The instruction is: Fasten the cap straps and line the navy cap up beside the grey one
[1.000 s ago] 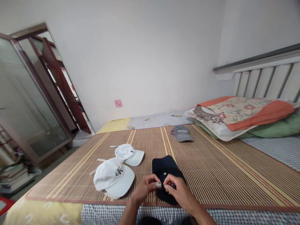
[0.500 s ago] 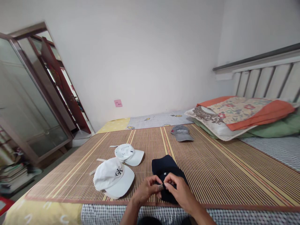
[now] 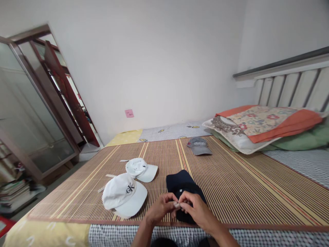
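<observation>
A dark navy cap (image 3: 181, 178) lies on the striped mat in front of me, its brim pointing away and its hollow inside facing up. Over its near edge, my left hand (image 3: 162, 207) and my right hand (image 3: 194, 207) meet with fingertips pinched together. Between them is a small pale, shiny piece (image 3: 177, 205), seemingly the buckle of the cap's back strap; the fingers hide most of the strap. To the left rest a white cap with a CK mark (image 3: 120, 192) and a smaller white cap (image 3: 138, 168), both with straps undone.
A grey cap (image 3: 198, 145) sits farther back on the woven mat (image 3: 239, 192). Pillows with orange and floral covers (image 3: 267, 120) are piled at right, by a radiator (image 3: 295, 87). A wall stands behind the bed; a glass door (image 3: 36, 113) is at left.
Both hands keep their pinch over the cap's near edge, with only a slight shift of the fingers. The piece between them has turned and looks paler. The other caps stay put.
</observation>
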`<state>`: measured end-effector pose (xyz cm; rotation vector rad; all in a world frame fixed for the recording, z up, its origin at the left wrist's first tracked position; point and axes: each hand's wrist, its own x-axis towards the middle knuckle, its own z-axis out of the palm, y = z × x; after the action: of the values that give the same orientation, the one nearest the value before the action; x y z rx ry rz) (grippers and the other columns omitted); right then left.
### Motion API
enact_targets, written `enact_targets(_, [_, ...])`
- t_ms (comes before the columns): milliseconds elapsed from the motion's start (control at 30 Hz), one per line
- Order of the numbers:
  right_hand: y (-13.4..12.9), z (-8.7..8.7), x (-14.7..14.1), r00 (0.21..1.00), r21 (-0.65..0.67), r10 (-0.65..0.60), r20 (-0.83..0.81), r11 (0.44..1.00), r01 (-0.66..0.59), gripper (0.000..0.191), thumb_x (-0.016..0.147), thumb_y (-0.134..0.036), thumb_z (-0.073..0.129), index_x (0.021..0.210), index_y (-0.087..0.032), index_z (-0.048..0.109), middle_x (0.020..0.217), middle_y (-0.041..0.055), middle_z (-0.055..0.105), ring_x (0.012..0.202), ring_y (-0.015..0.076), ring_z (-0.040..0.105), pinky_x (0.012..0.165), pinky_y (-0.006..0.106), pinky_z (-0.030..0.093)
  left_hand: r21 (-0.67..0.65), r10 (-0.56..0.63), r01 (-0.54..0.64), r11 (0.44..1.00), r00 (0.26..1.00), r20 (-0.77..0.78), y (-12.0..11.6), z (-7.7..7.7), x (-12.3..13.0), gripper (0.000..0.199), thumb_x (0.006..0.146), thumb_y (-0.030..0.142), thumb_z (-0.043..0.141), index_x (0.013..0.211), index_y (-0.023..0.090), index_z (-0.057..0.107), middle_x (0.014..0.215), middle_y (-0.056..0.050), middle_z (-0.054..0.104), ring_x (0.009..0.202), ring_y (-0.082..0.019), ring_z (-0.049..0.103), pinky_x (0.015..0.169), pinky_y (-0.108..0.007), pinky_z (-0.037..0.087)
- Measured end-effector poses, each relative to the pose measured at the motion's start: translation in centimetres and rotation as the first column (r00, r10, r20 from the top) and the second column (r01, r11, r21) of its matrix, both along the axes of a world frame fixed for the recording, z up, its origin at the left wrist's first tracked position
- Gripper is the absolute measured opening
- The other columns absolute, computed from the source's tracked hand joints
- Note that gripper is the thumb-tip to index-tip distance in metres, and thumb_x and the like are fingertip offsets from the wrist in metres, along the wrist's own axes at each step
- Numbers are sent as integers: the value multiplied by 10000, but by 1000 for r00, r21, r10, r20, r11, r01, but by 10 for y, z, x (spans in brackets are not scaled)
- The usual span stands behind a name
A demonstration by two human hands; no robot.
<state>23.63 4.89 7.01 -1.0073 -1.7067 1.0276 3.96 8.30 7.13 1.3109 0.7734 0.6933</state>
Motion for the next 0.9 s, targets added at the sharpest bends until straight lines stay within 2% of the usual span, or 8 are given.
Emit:
enact_targets(133, [-2,0,-3,997,34,-26,76,999,23,157,1011,-303,499,940,-232,619,789,-8,689,729,190,666,709,304,493,1,1,-1,1000,1000,-10,-1,2,0,368,727,445,863,835,161,656,593,31,642,487,-101,545,556,-236,383])
enact_targets(267, [-7,3,10,952,170,-180,248,975,140,199,1028,-373,512,1034,-259,675,995,41,739,1005,257,659,929,399,461,-1,12,-12,1000,1000,-1,0,1,-2,399,716,478,867,828,165,647,569,41,623,487,-103,542,556,-236,375])
enact_targets(333, [-8,5,20,938,184,-208,278,970,161,172,992,-381,586,1063,-267,693,1038,48,737,1066,275,640,982,425,439,-4,15,-15,1000,1000,5,0,-1,-3,415,708,493,868,834,164,650,580,38,626,487,-102,543,551,-235,365])
enact_targets(467, [-9,7,32,930,147,-152,334,983,108,36,893,-257,680,895,-258,716,944,25,743,999,268,647,1004,437,418,-8,2,-2,1000,1000,6,2,-5,-2,426,703,504,868,835,158,656,590,30,626,491,-101,542,548,-234,363])
enact_targets(600, [-7,8,27,934,143,-141,328,985,99,147,912,-207,605,798,-245,688,849,6,737,926,249,653,1044,471,382,-7,-9,9,1000,1000,-9,3,-5,0,419,711,495,862,847,154,660,605,22,639,491,-102,556,547,-237,390])
enact_targets(767, [-4,10,15,948,133,-89,307,990,49,185,940,-217,560,789,-249,662,823,-20,723,876,215,664,1131,493,305,-13,-18,17,1000,999,-39,2,2,0,384,708,457,865,830,153,665,660,23,652,491,-113,598,546,-255,466])
enact_targets(833, [-3,11,9,954,123,-73,292,992,38,143,913,-185,562,834,-249,663,849,-12,716,891,212,666,1081,448,366,-17,-10,9,1000,999,-41,2,3,0,387,705,454,868,834,159,653,672,25,659,478,-115,608,530,-257,480])
enact_targets(900, [-4,11,5,960,97,-87,265,993,63,118,869,-153,575,879,-243,652,893,6,706,919,216,666,970,386,442,-18,3,-4,1000,1000,-31,2,3,1,395,712,462,862,831,168,626,658,27,662,467,-126,621,518,-261,492])
